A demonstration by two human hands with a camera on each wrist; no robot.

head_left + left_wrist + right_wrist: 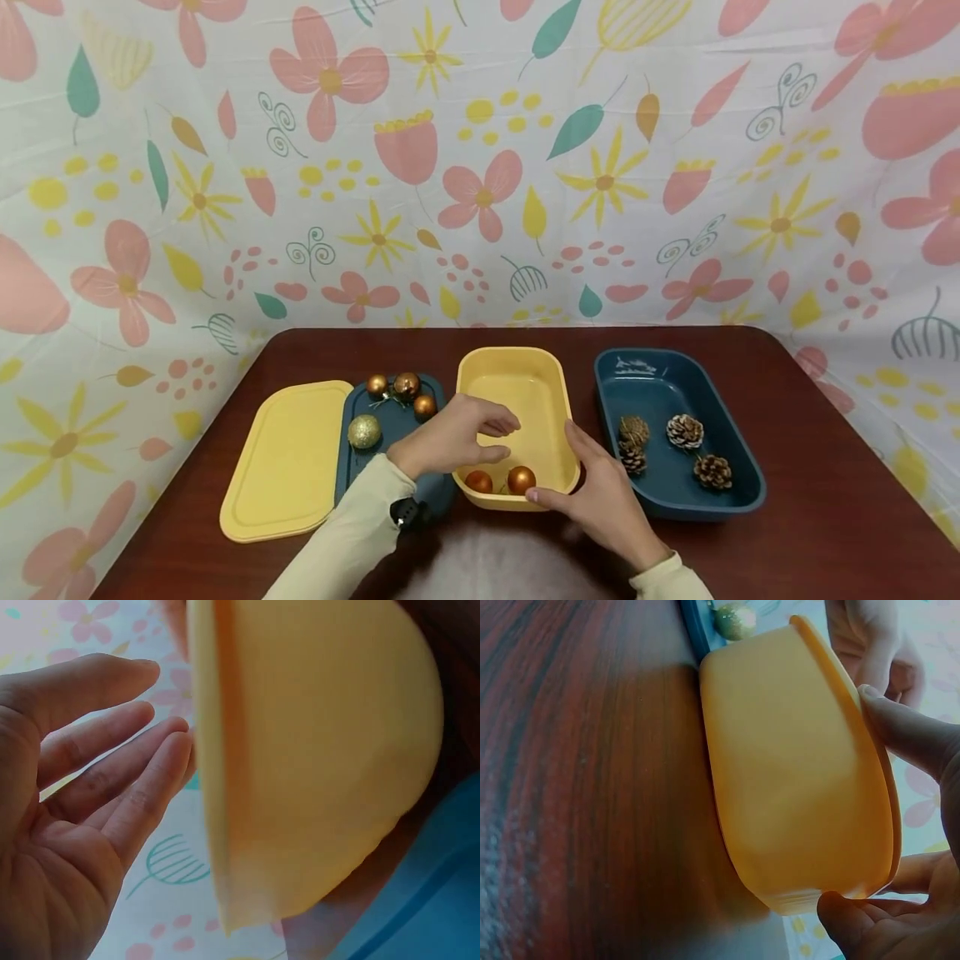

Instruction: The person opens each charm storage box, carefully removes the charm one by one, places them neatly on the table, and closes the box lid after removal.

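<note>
Gripping yellow bin [517, 383] w/ R hand [603, 496], hovering w/ L hand [453, 433]

Clasping bin's near R corner, thumb at rim; hovering over bin's L side w/ fingers loosely bent, apart fr thumb; showing 2 copper balls [521, 480] in bin's near end; placed mid-table btwn blue lid [397, 422] w/ baubles [363, 432] & blue bin [645, 400] w/ pinecones [686, 432]

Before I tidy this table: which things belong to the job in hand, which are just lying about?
Likely in the job:
yellow box, held by the right hand, left hand over it
two copper baubles inside
perhaps the baubles on the blue lid

Apparently just lying about:
yellow lid
blue box with pine cones
</note>
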